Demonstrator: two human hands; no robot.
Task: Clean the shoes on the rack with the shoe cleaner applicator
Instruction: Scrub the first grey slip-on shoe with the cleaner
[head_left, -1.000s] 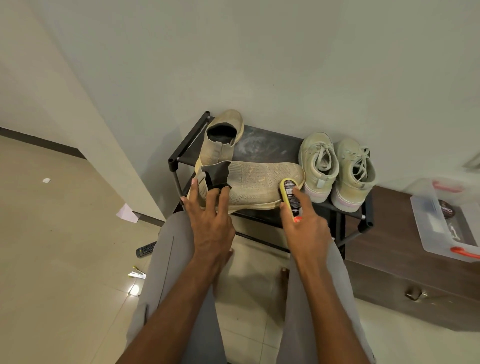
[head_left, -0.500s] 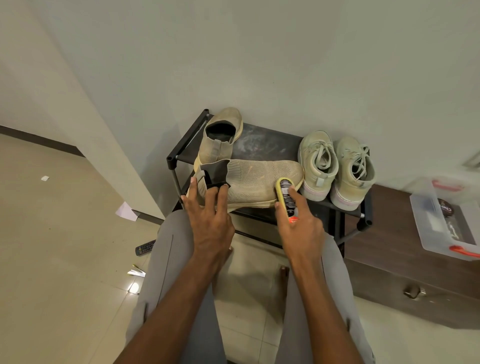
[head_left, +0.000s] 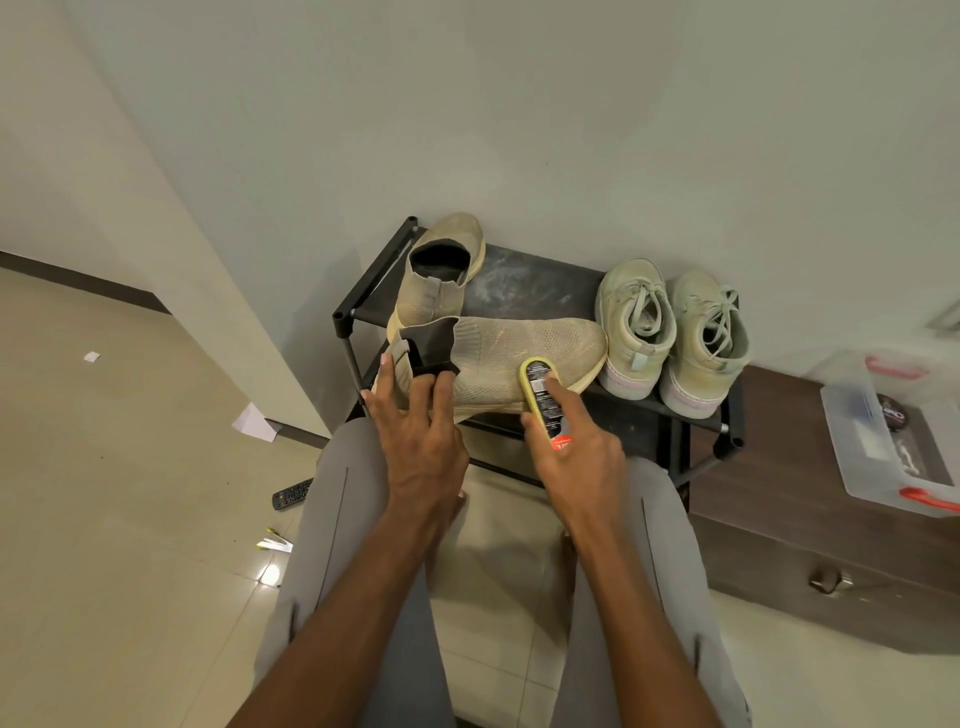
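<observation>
Compared with one second earlier, the shoe cleaner applicator (head_left: 545, 402) sits further back from the toe of the knit shoe (head_left: 524, 358), nearer mid-length. The left hand (head_left: 421, 441) is unchanged, fingers spread and pressing the heel collar. The right hand (head_left: 579, 457) grips the applicator, forefinger laid along it, its head against the shoe's side.

Count: four shoes on the rack (head_left: 519, 283) — the knit shoe lying across the front, one matching slip-on (head_left: 439, 273) behind, two laced sneakers (head_left: 675, 332) at right. One applicator. One clear plastic box (head_left: 878, 441) on the cabinet beside.
</observation>
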